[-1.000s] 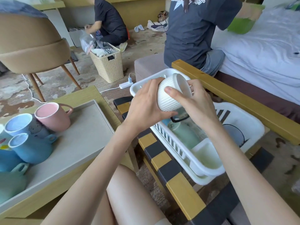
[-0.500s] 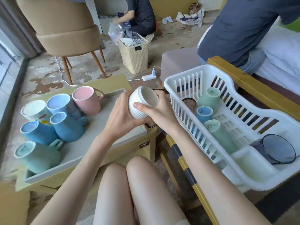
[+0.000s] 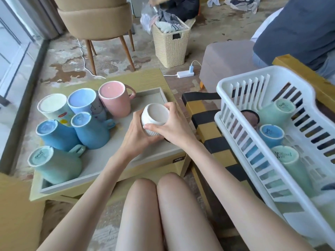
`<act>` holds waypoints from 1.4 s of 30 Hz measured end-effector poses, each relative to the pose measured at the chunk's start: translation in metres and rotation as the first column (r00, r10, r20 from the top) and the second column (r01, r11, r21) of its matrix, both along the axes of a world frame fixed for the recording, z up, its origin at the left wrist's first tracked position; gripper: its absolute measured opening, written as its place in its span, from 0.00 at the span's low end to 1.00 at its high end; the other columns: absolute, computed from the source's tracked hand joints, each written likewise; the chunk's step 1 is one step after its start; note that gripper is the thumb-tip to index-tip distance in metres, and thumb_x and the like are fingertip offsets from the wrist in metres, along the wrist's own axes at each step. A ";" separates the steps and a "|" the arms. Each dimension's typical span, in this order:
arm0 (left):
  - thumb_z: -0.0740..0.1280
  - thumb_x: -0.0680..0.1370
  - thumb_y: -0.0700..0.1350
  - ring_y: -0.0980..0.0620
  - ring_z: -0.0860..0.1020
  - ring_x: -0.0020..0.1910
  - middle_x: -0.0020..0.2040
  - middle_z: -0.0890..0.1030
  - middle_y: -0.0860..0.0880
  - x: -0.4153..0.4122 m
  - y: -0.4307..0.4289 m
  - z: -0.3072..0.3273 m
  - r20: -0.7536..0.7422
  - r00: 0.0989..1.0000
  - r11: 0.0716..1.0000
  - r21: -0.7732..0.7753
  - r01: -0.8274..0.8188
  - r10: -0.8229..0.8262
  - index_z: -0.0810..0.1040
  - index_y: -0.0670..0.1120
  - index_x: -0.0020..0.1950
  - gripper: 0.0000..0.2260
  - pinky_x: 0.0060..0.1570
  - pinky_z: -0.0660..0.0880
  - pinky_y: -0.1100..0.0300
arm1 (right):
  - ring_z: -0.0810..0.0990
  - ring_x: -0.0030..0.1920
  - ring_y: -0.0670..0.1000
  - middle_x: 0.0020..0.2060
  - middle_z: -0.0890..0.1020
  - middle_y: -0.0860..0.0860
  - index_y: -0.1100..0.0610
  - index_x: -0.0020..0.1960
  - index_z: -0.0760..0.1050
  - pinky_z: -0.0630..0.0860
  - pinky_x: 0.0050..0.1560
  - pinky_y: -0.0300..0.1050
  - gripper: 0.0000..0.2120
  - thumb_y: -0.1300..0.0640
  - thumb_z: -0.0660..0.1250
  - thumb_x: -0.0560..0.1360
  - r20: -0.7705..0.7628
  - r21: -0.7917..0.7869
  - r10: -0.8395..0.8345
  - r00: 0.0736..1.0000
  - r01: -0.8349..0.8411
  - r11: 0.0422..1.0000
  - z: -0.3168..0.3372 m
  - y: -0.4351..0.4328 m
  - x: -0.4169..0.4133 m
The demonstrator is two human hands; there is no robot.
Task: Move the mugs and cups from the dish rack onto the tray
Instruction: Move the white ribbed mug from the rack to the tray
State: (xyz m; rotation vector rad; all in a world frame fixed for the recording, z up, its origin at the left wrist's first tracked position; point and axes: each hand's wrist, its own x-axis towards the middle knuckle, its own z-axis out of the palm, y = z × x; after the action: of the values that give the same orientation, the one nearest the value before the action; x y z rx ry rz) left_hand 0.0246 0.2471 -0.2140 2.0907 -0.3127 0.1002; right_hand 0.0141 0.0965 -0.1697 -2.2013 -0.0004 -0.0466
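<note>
Both hands hold a white ribbed cup (image 3: 155, 115) bottom-up over the right part of the grey tray (image 3: 164, 96). My left hand (image 3: 136, 136) cups it from the left and below; my right hand (image 3: 173, 125) grips its right side. On the tray's left stand several upside-down mugs: a pink one (image 3: 115, 98), blue ones (image 3: 88, 129) and a green one (image 3: 54, 163). The white dish rack (image 3: 235, 84) at the right holds two green mugs (image 3: 277, 111), a small blue cup (image 3: 271, 134) and a dark glass cup (image 3: 249, 116).
The tray rests on a low wooden table (image 3: 145, 78). A yellow-and-black striped bench (image 3: 208, 127) carries the rack. A beige chair (image 3: 96, 20), a wicker basket (image 3: 170, 46), a power strip (image 3: 184, 74) and two other people lie beyond. My knees (image 3: 159, 196) are below.
Both hands carried the white cup from above the rack leftward to over the tray. The view swung left with it.
</note>
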 end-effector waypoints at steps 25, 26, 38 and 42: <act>0.74 0.73 0.52 0.41 0.80 0.56 0.58 0.83 0.47 0.056 0.017 0.019 0.053 0.963 0.894 0.359 -0.267 0.266 0.69 0.48 0.70 0.29 0.44 0.72 0.53 | 0.67 0.70 0.55 0.70 0.71 0.52 0.54 0.74 0.63 0.66 0.65 0.51 0.47 0.37 0.77 0.62 0.082 -0.318 0.212 0.974 -0.176 0.932 0.004 0.010 0.103; 0.72 0.74 0.51 0.39 0.81 0.52 0.55 0.84 0.47 0.051 0.018 0.025 0.164 0.944 0.844 0.424 -0.329 0.285 0.71 0.48 0.67 0.23 0.39 0.69 0.53 | 0.67 0.68 0.55 0.67 0.72 0.53 0.55 0.71 0.66 0.67 0.64 0.51 0.47 0.35 0.76 0.61 0.115 -0.346 0.181 0.977 -0.132 0.929 0.003 0.011 0.102; 0.58 0.82 0.42 0.39 0.63 0.75 0.75 0.67 0.39 0.058 0.044 0.055 0.340 0.928 0.714 0.612 -0.341 0.152 0.68 0.38 0.72 0.19 0.74 0.60 0.48 | 0.68 0.65 0.54 0.63 0.74 0.51 0.55 0.67 0.69 0.63 0.64 0.49 0.35 0.40 0.74 0.66 0.210 -0.506 0.163 0.964 -0.036 0.862 0.006 0.017 0.100; 0.56 0.84 0.44 0.41 0.62 0.76 0.77 0.65 0.43 0.057 0.048 0.047 0.295 0.946 0.680 0.667 -0.304 0.134 0.63 0.41 0.77 0.21 0.75 0.57 0.49 | 0.67 0.66 0.55 0.63 0.73 0.51 0.57 0.65 0.67 0.66 0.62 0.51 0.40 0.35 0.75 0.63 0.221 -0.567 0.098 0.970 0.047 0.822 0.003 0.035 0.094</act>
State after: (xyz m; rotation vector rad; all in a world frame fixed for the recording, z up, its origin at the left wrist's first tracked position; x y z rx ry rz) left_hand 0.0818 0.2949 -0.1673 2.9033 -0.2475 0.4244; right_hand 0.1077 0.1319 -0.1664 -2.7848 -0.2069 -0.3409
